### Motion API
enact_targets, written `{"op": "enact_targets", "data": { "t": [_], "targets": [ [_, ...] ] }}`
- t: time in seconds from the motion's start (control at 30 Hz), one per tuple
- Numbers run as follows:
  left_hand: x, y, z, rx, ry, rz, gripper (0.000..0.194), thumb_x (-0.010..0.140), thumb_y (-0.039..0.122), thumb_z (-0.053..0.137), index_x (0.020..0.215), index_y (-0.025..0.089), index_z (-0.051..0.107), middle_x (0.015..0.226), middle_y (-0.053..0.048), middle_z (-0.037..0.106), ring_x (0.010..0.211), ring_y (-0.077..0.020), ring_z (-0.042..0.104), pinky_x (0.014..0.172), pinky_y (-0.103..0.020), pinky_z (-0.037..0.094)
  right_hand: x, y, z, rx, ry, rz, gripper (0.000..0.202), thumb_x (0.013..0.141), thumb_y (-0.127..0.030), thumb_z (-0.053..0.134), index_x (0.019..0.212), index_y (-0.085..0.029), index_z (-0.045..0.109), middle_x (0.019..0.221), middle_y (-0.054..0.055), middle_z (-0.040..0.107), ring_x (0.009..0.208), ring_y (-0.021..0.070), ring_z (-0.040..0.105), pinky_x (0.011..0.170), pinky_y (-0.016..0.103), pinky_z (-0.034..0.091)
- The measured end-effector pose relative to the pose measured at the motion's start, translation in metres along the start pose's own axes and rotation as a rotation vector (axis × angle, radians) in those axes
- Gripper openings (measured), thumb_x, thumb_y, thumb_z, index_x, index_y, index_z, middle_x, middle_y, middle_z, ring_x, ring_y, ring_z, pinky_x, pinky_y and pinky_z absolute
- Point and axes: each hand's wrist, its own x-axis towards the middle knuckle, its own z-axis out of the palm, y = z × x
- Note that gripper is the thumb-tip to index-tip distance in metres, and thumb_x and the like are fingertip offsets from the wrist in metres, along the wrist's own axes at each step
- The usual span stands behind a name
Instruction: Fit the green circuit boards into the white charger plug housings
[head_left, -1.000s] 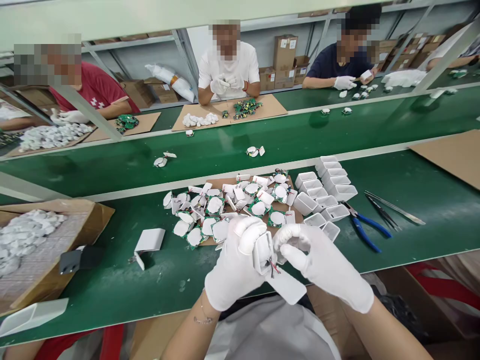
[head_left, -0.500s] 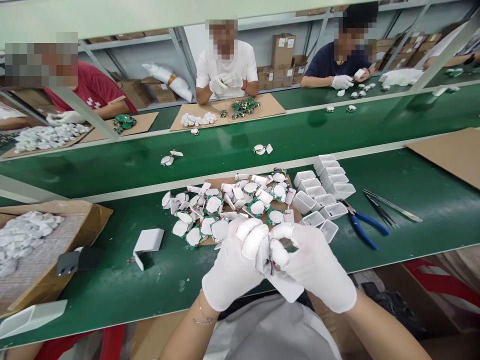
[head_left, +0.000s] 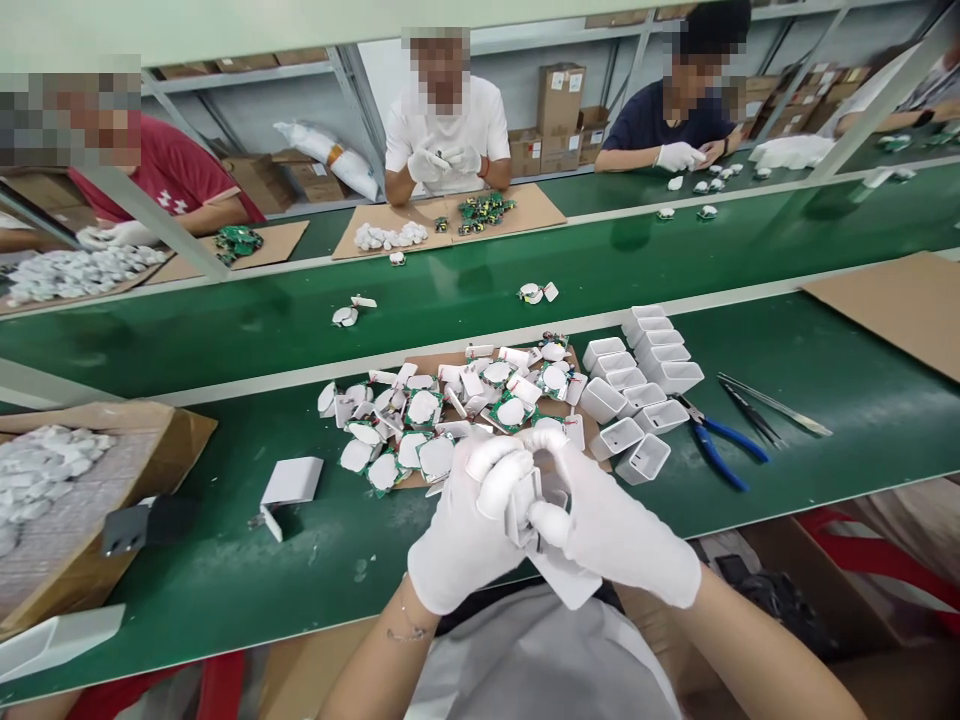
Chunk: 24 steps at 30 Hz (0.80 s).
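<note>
Both hands wear white gloves and meet at the front edge of the green table. My left hand is closed round a white plastic housing, its fingers curled over the top. On the right side of the same housing, my right hand has its thumb and fingers pressed at the opening. A flat white piece hangs below the hands. What lies inside the housing is mostly hidden by the fingers. Just beyond them is a pile of green circuit boards with white round pads.
White open housings stand in rows right of the pile, beside blue-handled pliers and tweezers. At left are a white housing and a cardboard box. Co-workers sit across the green conveyor.
My right hand's fingers have shifted over the housing's opening, with the thumb closer in. The pieces on the conveyor have moved slightly right. The view has shifted a little.
</note>
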Motion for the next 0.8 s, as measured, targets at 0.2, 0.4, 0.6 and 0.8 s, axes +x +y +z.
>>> {"op": "enact_targets", "data": {
  "t": [0.2, 0.4, 0.6, 0.8],
  "targets": [
    [-0.002, -0.002, 0.0, -0.14, -0.02, -0.068, 0.06, 0.074, 0.018, 0.065, 0.128, 0.017, 0.04, 0.116, -0.016, 0.052, 0.109, -0.0295, 0.053, 0.09, -0.051, 0.052, 0.003, 0.011, 0.002, 0.594, -0.196, -0.138, 0.052, 0.076, -0.016, 0.058, 0.125, -0.022, 0.043, 0.128, 0.008, 0.055, 0.119, 0.0221, 0.055, 0.093, 0.035, 0.05],
    [-0.006, -0.004, 0.003, -0.208, -0.022, -0.098, 0.059, 0.076, 0.025, 0.071, 0.126, 0.017, 0.041, 0.116, -0.014, 0.051, 0.108, -0.0276, 0.053, 0.094, -0.049, 0.05, 0.005, 0.012, 0.015, 0.344, -0.004, -0.152, 0.058, 0.076, -0.012, 0.063, 0.129, -0.021, 0.044, 0.118, 0.009, 0.062, 0.107, 0.0236, 0.063, 0.092, 0.038, 0.051],
    [-0.008, -0.003, -0.006, -0.447, -0.12, -0.34, 0.06, 0.074, 0.027, 0.069, 0.126, 0.021, 0.041, 0.114, -0.012, 0.052, 0.11, -0.0276, 0.055, 0.096, -0.049, 0.05, 0.002, 0.023, 0.002, 0.503, -0.173, -0.118, 0.058, 0.08, -0.023, 0.069, 0.133, -0.021, 0.047, 0.126, 0.011, 0.062, 0.108, 0.0237, 0.064, 0.094, 0.039, 0.052],
    [-0.007, 0.003, -0.008, -0.539, -0.155, -0.461, 0.069, 0.066, 0.023, 0.08, 0.125, 0.022, 0.043, 0.112, -0.009, 0.052, 0.105, -0.0253, 0.056, 0.091, -0.041, 0.053, -0.003, 0.019, -0.002, 0.288, 0.159, -0.021, 0.022, 0.09, -0.026, 0.053, 0.073, -0.018, 0.065, 0.079, 0.003, 0.068, 0.076, 0.0177, 0.062, 0.069, 0.028, 0.049]
  ]
}}
